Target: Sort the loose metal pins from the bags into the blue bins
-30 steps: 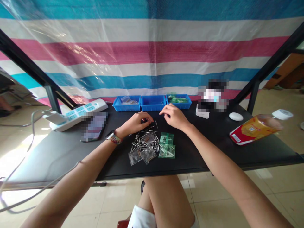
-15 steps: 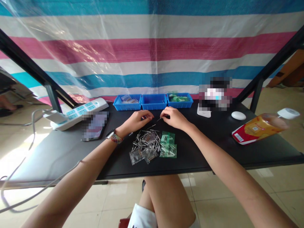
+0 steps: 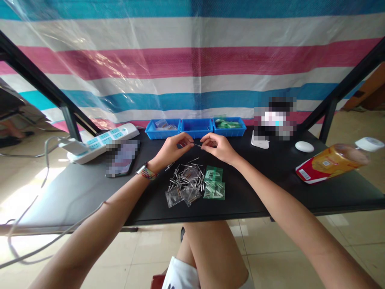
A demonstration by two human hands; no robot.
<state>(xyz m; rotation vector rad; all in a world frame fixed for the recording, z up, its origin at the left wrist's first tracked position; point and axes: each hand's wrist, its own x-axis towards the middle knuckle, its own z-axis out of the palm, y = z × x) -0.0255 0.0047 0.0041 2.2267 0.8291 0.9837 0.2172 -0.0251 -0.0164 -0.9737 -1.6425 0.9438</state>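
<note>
Just in front of the blue bins, my two hands meet at a thin silver blind rivet (image 3: 197, 145). My left hand (image 3: 176, 149) is closed, its thumb and fingertips pinching the rivet's left end. The right end sits in the pinched fingers of my right hand (image 3: 219, 147). Nearer to me lies a loose pile of similar rivets (image 3: 188, 176), with small clear bags (image 3: 183, 194) on and beside it. Green-tinted bags (image 3: 214, 188) with pale pieces inside lie to the right of the pile.
Three joined blue bins (image 3: 197, 128) stand at the back; the outer two contain bags. A power strip (image 3: 104, 141) and phone (image 3: 123, 158) lie left. On the right are a white case (image 3: 260, 140), a white oval object (image 3: 304, 147) and a drink bottle (image 3: 332, 162). Cables (image 3: 45, 168) hang left.
My hands have come closer together and lifted slightly. The rivet, held only in my right hand before, now spans both hands' fingertips. My left fingers have closed onto it.
</note>
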